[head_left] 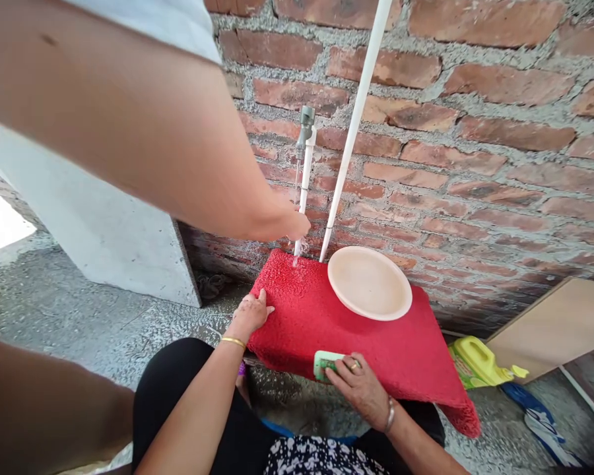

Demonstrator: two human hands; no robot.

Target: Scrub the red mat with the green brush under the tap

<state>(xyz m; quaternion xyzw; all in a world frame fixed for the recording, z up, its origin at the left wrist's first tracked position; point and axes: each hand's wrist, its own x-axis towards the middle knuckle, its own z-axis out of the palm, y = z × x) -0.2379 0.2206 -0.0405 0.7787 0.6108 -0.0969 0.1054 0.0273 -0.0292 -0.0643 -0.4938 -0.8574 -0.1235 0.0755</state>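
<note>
A soaked red mat (317,307) lies spread over a low support in front of me. My left hand (251,314), with a gold bracelet at the wrist, rests open on the mat's left edge, thumb and index finger apart. Near the mat's front edge, my right hand (359,389) is closed around a pale green scrubbing brush (323,364); its underside is hidden. A shallow cream basin (370,284) stands on the back right of the mat. Another person's hand (297,225) is under the running water of a grey tap (305,128), above the mat's back left corner.
Behind the mat rises a brick wall (475,158) with a white pipe (355,132). A pale slab (129,231) leans at the left. To the right are a yellow jug (475,361), blue and white flip-flops (542,422) and a leaning board (554,323). The concrete floor (143,336) is wet.
</note>
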